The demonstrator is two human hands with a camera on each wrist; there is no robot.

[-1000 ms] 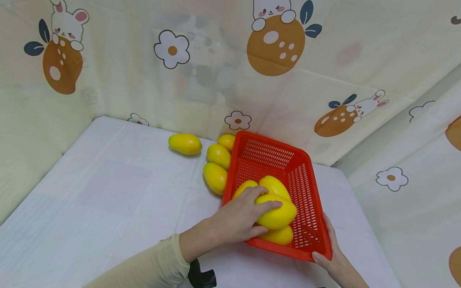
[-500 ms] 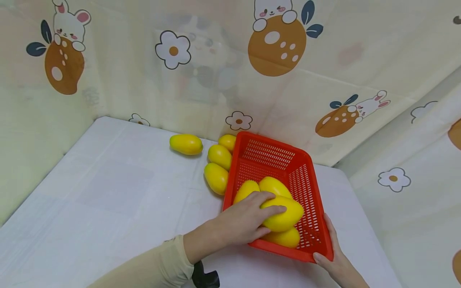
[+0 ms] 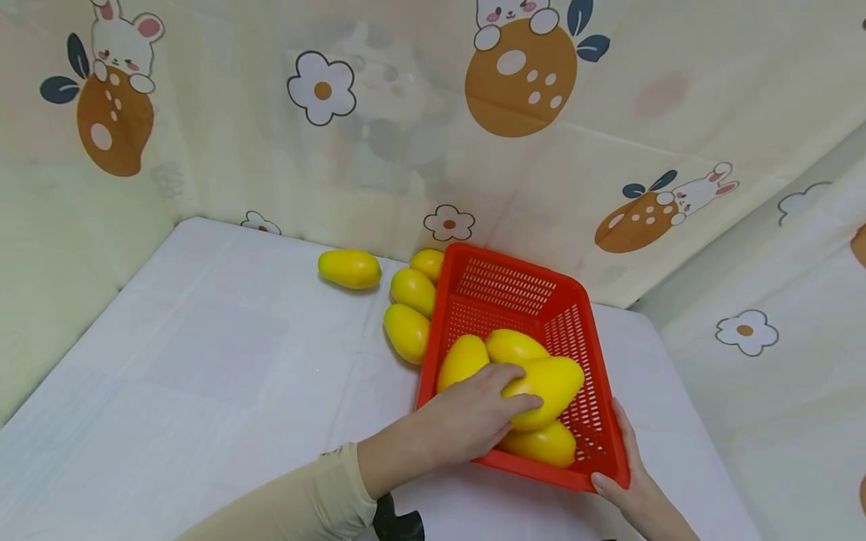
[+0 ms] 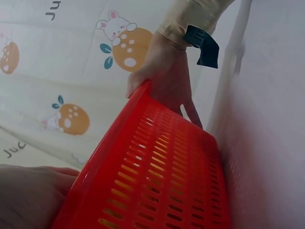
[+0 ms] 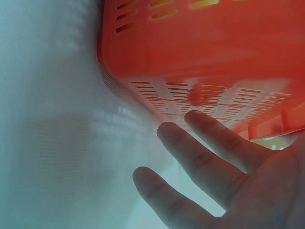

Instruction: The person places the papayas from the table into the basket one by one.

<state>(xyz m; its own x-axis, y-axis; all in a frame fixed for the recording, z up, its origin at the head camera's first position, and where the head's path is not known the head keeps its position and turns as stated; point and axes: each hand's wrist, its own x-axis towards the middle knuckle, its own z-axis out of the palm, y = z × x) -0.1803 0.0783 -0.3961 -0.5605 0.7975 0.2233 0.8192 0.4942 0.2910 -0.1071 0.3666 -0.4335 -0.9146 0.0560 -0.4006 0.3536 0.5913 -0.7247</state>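
In the head view my left hand (image 3: 476, 409) grips a yellow mango (image 3: 556, 385), fingers over its top, inside a red plastic basket (image 3: 524, 469). That mango lies over another mango (image 3: 541, 445) near the basket's front wall. Two more, a left mango (image 3: 464, 361) and a back mango (image 3: 516, 346), sit beside it. My right hand (image 3: 632, 481) holds the basket's front right corner, thumb over the rim. Its fingers (image 5: 200, 157) extend along the outside wall in the right wrist view. The left wrist view shows that right hand (image 4: 169, 71) at the basket corner.
Left of the basket, an upper mango (image 3: 428, 263), a middle mango (image 3: 413, 293) and a lower mango (image 3: 407, 334) line its side. A single mango (image 3: 349, 269) lies farther left on the white table (image 3: 223, 361). A patterned curtain (image 3: 406, 150) stands behind.
My left hand has shifted right inside the basket with its mango, whose tip now points up and right. The mango beneath has slid right too. My right hand stays on the corner.
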